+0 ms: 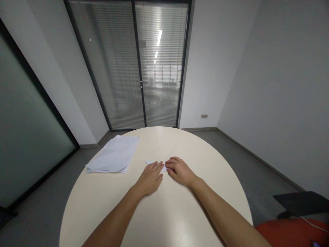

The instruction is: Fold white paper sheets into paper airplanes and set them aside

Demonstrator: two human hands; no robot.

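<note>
A small folded piece of white paper [164, 168] lies flat near the middle of the round table, mostly covered by both hands. A pointed corner of it sticks out beyond the left fingers. My left hand [151, 179] rests on its left part, palm down, with the fingers stretched out and the thumb apart. Over the right end lies my right hand [180, 171], its fingers bent a little and pressing down on the paper. The edge under the right fingers is hidden.
A stack of loose white sheets [114, 154] lies at the table's left side. The round cream table [164, 137] has a curved edge. To the lower right stands a chair with a red seat [290, 233]. Glass doors with blinds [161, 96] are beyond the table.
</note>
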